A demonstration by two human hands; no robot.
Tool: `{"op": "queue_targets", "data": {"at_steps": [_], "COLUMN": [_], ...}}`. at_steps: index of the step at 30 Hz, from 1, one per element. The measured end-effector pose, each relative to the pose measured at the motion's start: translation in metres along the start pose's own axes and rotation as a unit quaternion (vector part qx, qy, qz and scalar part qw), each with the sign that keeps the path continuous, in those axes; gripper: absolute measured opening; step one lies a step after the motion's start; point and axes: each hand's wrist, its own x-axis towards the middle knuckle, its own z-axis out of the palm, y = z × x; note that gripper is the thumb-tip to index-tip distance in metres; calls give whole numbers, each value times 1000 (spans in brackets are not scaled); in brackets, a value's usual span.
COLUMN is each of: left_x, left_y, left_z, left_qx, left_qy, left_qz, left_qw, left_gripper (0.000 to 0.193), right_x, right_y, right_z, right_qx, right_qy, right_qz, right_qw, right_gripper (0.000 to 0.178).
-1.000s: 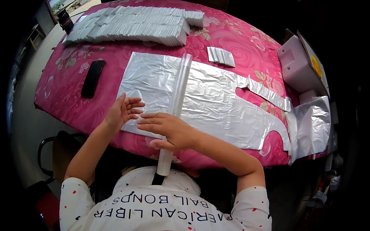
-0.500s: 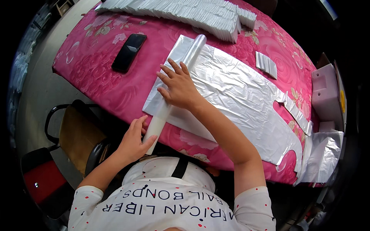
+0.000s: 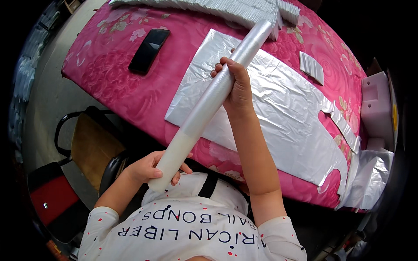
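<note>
A long roll of translucent plastic film is lifted off the table, slanting from lower left to upper right. My right hand wraps round its upper half. Near the lower end, my left hand grips it between thumb and fingers. Beneath the roll lies a stack of flat, silvery-white plastic bags, creased and spread across the table, with handle cut-outs at its right end. The roll hides part of the stack's left portion.
The table wears a pink floral cloth. On it are a black phone, a long row of folded white bags and a small folded piece. A white foam box and clear plastic stand right; a chair stands left.
The roll has risen from the bag stack toward me. My right hand went from lying flat on it to gripping round it; my left hand holds its lower end, closer to my body.
</note>
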Motion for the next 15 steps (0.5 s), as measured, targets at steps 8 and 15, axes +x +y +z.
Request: {"op": "queue_targets", "data": {"at_steps": [8,15], "left_x": [35,26], "left_y": [14,8], "left_z": [19,8], "left_qx": [461,147], "left_qy": [208,40], "left_qz": [-53,-119], "left_qw": [861,981], "left_gripper": [74,78], "right_x": [-31,-71], "right_y": [-13,-3], "right_z": [-8,-27], "right_qx": [-153,-149], "right_qy": [77,84], "right_qz": [-62,-28], "right_qw": [983,985], "right_gripper": [45,51]}}
